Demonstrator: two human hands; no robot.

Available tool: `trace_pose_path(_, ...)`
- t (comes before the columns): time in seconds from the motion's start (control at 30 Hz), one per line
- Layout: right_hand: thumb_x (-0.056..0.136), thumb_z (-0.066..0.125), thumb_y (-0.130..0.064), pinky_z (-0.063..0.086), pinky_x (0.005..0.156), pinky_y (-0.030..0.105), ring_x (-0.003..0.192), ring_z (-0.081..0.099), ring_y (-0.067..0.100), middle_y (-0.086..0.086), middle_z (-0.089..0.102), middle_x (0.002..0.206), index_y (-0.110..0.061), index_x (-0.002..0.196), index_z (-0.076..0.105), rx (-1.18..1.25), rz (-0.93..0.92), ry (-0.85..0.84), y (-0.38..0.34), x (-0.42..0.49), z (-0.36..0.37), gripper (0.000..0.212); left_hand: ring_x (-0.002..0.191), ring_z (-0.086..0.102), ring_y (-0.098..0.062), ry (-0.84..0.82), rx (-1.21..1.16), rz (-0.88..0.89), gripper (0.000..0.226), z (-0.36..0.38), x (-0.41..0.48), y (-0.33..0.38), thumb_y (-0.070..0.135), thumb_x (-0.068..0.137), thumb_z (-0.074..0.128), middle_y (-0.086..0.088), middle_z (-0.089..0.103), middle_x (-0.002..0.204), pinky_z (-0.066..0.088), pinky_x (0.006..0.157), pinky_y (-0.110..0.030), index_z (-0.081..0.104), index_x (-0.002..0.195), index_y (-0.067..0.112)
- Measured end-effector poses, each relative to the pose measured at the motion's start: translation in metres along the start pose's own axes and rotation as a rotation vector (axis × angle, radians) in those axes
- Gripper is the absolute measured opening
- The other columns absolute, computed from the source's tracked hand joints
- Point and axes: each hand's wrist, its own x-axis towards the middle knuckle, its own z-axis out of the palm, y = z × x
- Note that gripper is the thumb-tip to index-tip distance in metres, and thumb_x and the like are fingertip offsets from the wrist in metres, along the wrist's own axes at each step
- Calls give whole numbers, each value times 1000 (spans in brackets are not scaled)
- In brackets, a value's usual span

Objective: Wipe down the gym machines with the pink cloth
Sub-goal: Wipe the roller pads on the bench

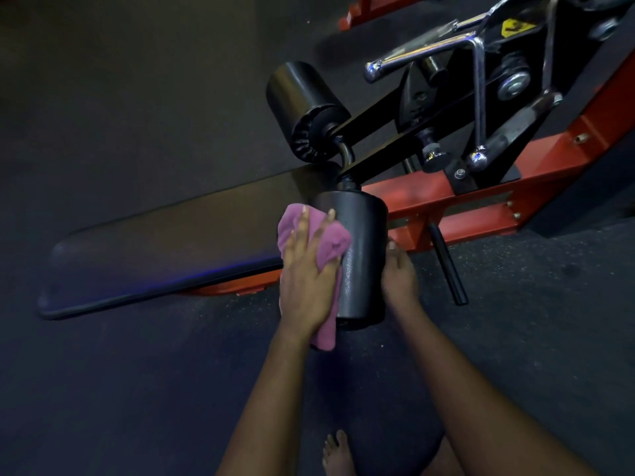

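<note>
The pink cloth (328, 242) is pressed by the left hand (305, 280), fingers straight, against the roller pad (364, 255) at the bench's (165, 249) end. The pad's other side is touched by the right hand (400, 280), whose fingers are hidden, so its grip cannot be told. The yellow label (517, 27) is unreadable.

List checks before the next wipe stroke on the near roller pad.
1. The pink cloth sits between palm and near roller pad: ok.
2. The left hand presses the cloth with fingers spread: ok.
3. The right hand touches the pad's other side: ok; fingers hidden, so grip cannot tell.
4. The far roller pad already wiped: cannot tell.
5. The bench pad already wiped: cannot tell.
</note>
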Motion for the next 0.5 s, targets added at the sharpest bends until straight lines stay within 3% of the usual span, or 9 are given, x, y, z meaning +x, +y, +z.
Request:
trace_pose_path(0.07, 110, 34, -43, 38, 98, 30, 130, 51, 24, 5, 54, 145, -20, 153, 42, -63, -89, 74, -11, -8, 6, 50, 156, 5, -14, 0, -2, -28, 64, 0, -15, 0, 46, 90, 38, 30, -3, 165, 34, 105, -45, 22, 150, 62)
trace_pose_path(0.13, 108, 31, -53, 36, 110, 40, 143, 42, 29, 5, 39, 161, -27, 161, 28, -124, -116, 69, -16, -15, 15, 59, 156, 4, -13, -5, -21, -66, 65, 0, -30, -2, 46, 88, 39, 33, -4, 164, 40, 105, -53, 23, 149, 63)
trace_pose_path(0.23, 107, 28, -56, 36, 109, 43, 142, 42, 36, 10, 39, 161, -31, 162, 23, -118, -90, 54, -17, -20, 20, 61, 156, 4, -17, -17, 73, 4, 67, 1, -36, -4, 43, 89, 44, 29, -6, 165, 42, 106, -62, 23, 149, 62)
trace_pose_path(0.37, 105, 27, -61, 39, 108, 45, 138, 47, 39, 15, 46, 155, -31, 161, 25, -121, -70, 72, -13, -18, 19, 63, 153, 14, -14, -53, -48, -21, 54, 1, 22, -22, 51, 99, 46, 16, 8, 169, 28, 120, -53, 27, 150, 60)
trace_pose_path(0.5, 104, 27, -64, 39, 112, 47, 137, 48, 38, 14, 47, 154, -30, 159, 28, -98, -95, 78, -10, -16, 21, 65, 149, 19, 4, 6, -285, -129, 54, 1, 43, -26, 45, 99, 46, 20, 21, 165, 23, 125, -48, 26, 146, 63)
